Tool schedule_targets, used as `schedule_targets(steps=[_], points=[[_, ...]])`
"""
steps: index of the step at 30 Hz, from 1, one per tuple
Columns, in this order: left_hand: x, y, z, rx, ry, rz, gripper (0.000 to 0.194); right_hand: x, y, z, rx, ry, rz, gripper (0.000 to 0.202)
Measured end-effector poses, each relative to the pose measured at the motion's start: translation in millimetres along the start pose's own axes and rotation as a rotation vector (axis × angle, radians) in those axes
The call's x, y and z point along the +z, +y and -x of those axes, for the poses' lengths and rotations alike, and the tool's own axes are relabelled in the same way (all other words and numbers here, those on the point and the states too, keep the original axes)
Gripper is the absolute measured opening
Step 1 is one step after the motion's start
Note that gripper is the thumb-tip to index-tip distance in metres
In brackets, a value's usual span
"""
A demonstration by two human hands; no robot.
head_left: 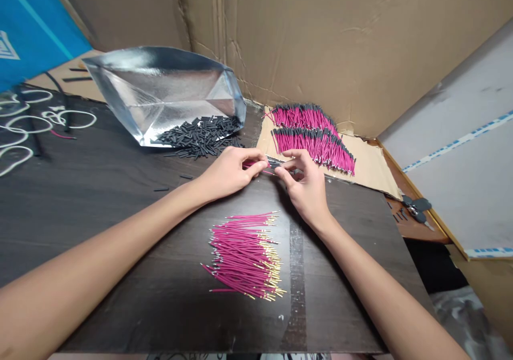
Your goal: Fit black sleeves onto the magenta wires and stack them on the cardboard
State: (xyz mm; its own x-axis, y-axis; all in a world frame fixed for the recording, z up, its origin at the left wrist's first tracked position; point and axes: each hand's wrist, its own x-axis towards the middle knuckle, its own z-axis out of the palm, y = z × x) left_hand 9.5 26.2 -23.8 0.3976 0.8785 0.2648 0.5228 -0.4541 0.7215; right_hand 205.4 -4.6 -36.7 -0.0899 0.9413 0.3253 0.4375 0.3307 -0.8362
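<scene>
A thin pink wire [256, 164] sits pinched in the left hand [228, 173] above the dark table [120, 189], mid-scene. The right hand [306, 186] pinches a small black sleeve [274, 162] at the wire's tip. Nearer lies a pile of bare pink wires [244, 256]; farther right, sleeved wires [312, 135] on cardboard; far left, black sleeves [200, 135] spilling from a foil bag [160, 93].

On the desk [100, 200], a pile of bare wires [246, 256] lies at lower centre, with both hands just above it at mid-frame. An open bag [160, 90] sits upper left, short sleeves [200, 134] spilling from its mouth. Sleeved wires [312, 135] lie on a cardboard sheet [371, 167] upper right of centre.
</scene>
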Motion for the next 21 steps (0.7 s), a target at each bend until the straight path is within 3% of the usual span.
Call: schedule_targets(steps=[4, 7, 10, 21], points=[[-0.9, 0.6, -0.7, -0.016, 0.006, 0.015, 0.03, -0.5, -1.6, 0.4, -0.011, 0.019, 0.005, 0.026], [-1.6, 0.5, -2.0, -0.041, 0.077, 0.029, 0.03, -2.8, 2.5, -0.2, -0.04, 0.14, 0.098, 0.019], [-1.8, -0.3, -3.0, -0.055, 0.135, 0.046, 0.029, -6.4, 11.4, -1.8, -0.036, 0.218, 0.274, 0.029], [-0.6, -2.0, -3.3, -0.054, 0.118, 0.023, 0.028, -6.7, 17.8, -0.8, -0.05, 0.086, 0.434, 0.047]])
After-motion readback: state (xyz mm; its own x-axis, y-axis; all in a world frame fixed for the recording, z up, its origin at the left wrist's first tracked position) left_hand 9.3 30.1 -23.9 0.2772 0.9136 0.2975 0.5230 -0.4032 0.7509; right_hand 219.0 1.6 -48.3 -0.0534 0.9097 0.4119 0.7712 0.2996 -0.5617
